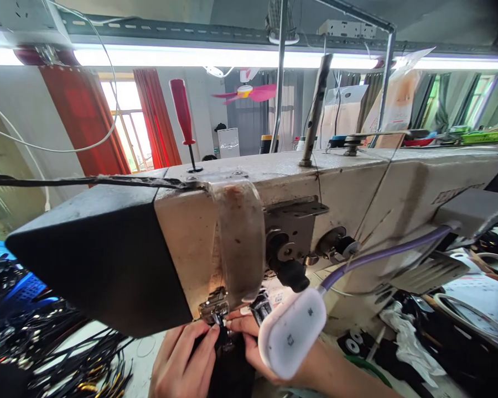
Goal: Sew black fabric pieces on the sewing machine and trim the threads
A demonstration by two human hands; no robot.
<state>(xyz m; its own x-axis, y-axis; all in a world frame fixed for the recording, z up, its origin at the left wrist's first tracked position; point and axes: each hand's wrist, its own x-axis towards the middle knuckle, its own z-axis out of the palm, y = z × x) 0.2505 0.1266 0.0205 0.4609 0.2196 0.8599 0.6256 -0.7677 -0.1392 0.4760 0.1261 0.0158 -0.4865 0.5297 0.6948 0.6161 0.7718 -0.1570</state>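
My left hand (185, 359) is closed, its thumb and fingers pinching a small dark piece of black fabric (228, 367) right beside the presser foot (219, 319) of a sewing machine (357, 193). From the other side, my right hand (247, 325) reaches in with its fingertips close to the foot and pressed on the same fabric. A white clip-on lamp (292, 334) covers much of the right hand. The black fabric hangs down toward me between both hands. How the fabric lies under the needle is too small to make out.
On the left lie many black cords (78, 359) and a blue basket (25, 293). A red screwdriver (181, 110) stands upright on the machine head. The lamp's purple flexible neck (382, 249) crosses the front. At right are white cloth scraps (410, 337) and a tape roll (473, 318).
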